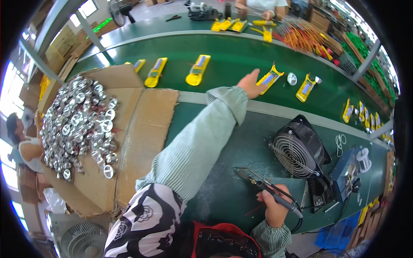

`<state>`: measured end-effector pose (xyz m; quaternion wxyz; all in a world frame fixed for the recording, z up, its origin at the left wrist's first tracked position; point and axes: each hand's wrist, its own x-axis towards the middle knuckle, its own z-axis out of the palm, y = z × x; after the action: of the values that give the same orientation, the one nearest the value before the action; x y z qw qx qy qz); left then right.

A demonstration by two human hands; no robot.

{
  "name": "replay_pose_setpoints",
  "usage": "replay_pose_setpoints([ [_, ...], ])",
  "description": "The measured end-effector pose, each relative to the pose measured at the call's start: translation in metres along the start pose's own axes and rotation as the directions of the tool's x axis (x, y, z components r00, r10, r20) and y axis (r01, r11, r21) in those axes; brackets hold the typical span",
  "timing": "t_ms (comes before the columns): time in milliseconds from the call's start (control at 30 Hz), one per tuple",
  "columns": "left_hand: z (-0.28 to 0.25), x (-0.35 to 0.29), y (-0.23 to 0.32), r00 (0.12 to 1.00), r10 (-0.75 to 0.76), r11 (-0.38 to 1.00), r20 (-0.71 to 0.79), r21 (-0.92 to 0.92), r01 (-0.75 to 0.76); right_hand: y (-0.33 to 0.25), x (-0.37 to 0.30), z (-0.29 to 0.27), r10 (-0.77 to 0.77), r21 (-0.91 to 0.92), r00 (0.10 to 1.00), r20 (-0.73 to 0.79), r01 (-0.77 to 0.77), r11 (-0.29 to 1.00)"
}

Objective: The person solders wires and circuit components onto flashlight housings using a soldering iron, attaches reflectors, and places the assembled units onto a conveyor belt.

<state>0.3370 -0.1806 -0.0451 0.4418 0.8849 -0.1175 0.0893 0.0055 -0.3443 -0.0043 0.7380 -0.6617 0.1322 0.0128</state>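
My left hand [251, 84] reaches out over the green conveyor belt, fingers apart at the left edge of a yellow plastic casing [271, 79]. Whether the fingertips touch it I cannot tell. A pale blue-grey part sits inside the casing, and a shiny round reflector [292, 78] lies just right of it. Near the bench's front edge, my right hand [275, 204] is closed round the dark handle of a soldering iron [280, 200]. Its tip and a curved metal tube point up and left over the bench.
An open cardboard box [148, 124] of shiny reflectors [79, 124] stands at left. A black fan [297, 148] sits right of centre, beside a blue-grey box [344, 174] and a solder wire spool [363, 160]. More yellow casings [198, 70] ride the belt. A co-worker's hand [268, 15] shows across it.
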Motion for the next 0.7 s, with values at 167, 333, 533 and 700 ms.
replay_pose_setpoints([
  [167, -0.063, -0.006, 0.003, 0.977, -0.081, 0.494, -0.200, 0.843, 0.213, 0.004, 0.009, -0.003, 0.026, 0.006, 0.999, 0.037, -0.026, 1.000],
  [333, -0.129, -0.020, -0.070, 0.905, -0.369, 0.581, -0.210, 0.708, 0.401, 0.000, 0.008, 0.005, 0.034, 0.006, 0.996, 0.083, -0.034, 0.999],
  [533, -0.125, -0.079, -0.038, 0.988, -0.115, 0.656, -0.106, 0.739, 0.156, 0.000, 0.001, 0.004, -0.041, -0.042, 0.999, 0.022, 0.042, 0.998],
  [700, -0.131, -0.209, 0.019, 0.998, 0.034, 0.625, 0.052, 0.778, -0.062, -0.005, -0.008, 0.008, -0.112, -0.067, 0.994, 0.009, 0.112, 0.991],
])
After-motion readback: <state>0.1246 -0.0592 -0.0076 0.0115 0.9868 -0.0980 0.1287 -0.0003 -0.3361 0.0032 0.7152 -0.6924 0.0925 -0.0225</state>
